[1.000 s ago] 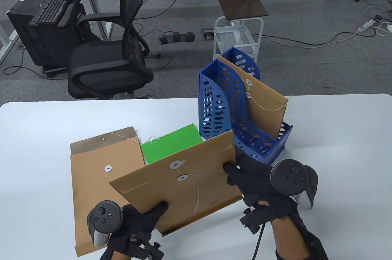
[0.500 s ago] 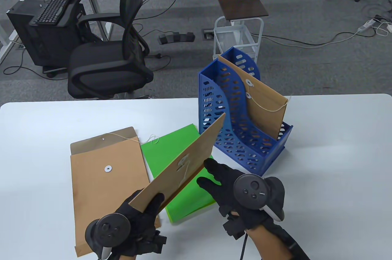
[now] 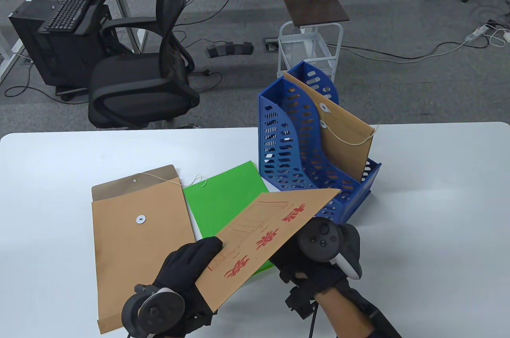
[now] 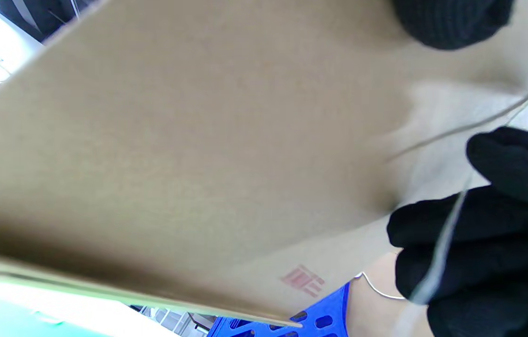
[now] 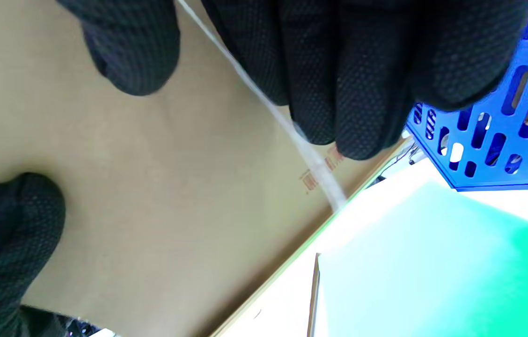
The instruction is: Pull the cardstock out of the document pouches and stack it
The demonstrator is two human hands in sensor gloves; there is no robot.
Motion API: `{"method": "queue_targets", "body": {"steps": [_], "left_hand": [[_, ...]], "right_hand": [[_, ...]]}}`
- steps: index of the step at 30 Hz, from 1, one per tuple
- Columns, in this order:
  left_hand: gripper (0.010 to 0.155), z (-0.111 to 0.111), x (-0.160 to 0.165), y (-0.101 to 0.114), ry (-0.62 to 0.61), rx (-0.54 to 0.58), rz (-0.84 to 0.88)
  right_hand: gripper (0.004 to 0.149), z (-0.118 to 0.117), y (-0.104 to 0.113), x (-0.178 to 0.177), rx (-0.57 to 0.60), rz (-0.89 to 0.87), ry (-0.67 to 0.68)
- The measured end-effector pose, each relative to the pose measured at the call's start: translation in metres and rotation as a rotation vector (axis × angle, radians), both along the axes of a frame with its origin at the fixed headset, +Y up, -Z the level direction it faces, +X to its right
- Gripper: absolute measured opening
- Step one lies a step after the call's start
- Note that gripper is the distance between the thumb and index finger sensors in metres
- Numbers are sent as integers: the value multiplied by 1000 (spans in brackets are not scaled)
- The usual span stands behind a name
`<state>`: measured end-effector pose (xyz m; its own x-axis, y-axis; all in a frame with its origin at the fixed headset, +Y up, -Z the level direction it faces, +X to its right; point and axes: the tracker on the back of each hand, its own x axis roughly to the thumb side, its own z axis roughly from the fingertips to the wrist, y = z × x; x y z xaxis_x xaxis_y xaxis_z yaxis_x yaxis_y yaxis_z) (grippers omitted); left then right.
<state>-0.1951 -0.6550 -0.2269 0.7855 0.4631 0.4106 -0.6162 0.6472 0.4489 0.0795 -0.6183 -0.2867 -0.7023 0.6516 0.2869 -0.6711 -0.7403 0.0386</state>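
My left hand (image 3: 197, 260) grips a brown kraft pouch (image 3: 275, 230) at its near corner, thumb on top. The pouch is held above the table, red-printed face up. My right hand (image 3: 297, 260) is under its right part; its fingers (image 5: 339, 79) lie spread on the pouch's underside (image 5: 142, 187), beside the loose white string (image 5: 292, 126). The underside also fills the left wrist view (image 4: 189, 140). Green cardstock (image 3: 223, 200) lies on the table below. A second pouch (image 3: 135, 242) lies flat at the left. A third pouch (image 3: 346, 131) stands in the blue file rack (image 3: 295, 147).
The white table (image 3: 438, 202) ends at its far edge behind the rack. The rack stands just beyond the held pouch's far corner and shows in the right wrist view (image 5: 502, 135). An office chair (image 3: 147, 75) and a small cart (image 3: 310, 39) stand on the floor beyond.
The pouch has been turned over: its string side went from facing up, through edge-on, to facing down, red print now up. My right hand let go of its edge and went beneath it.
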Motion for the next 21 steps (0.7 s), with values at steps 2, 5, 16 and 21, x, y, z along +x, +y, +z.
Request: {"method": "queue_targets", "body": {"steps": [2, 5, 16, 21], "left_hand": [[48, 0, -1, 0, 1, -9, 1], [47, -5, -4, -2, -52, -98, 91], [47, -22, -16, -22, -199, -366, 418], [46, -26, -17, -29, -214, -432, 468]], "right_hand": [[55, 0, 1, 1, 30, -16, -7], [40, -1, 6, 1, 73, -93, 103], [37, -4, 4, 5, -53, -382, 312], [37, -7, 5, 9, -15, -383, 299]]}}
